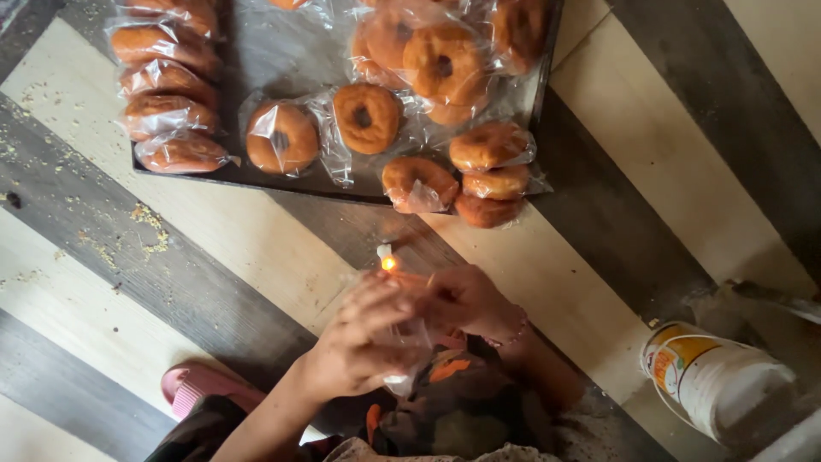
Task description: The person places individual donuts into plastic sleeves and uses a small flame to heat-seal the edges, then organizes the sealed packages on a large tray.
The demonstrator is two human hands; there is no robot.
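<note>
Head view. Both hands were held together low in the centre of the frame, above a striped floor (599, 128) of pale and dark bands. The left hand (363, 342) had its fingers curled closed around a clear plastic bag (409, 342), which was pinched between the two hands; the contents of the bag were hidden by the fingers. The right hand (466, 299) was likewise closed, gripping the upper edge of the same bag, with a thin bracelet (516, 332) at the wrist. Just beyond the fingertips stood a small lit candle (386, 257), its flame touching or very close to the bag's edge; which of the two could not be determined.

Farther from the person lay a dark tray (282, 51) carrying many ring-shaped brown doughnuts. Most were individually wrapped in clear plastic, including a stacked row (167, 85) at the tray's left side and a pile (445, 60) near the top. One unwrapped doughnut (366, 115) lay near the tray's middle. Crumbs (145, 227) were scattered on the floor at left. A white plastic bucket (714, 376) stood at lower right, well apart from the hands. A pink slipper (201, 385) showed at lower left.
</note>
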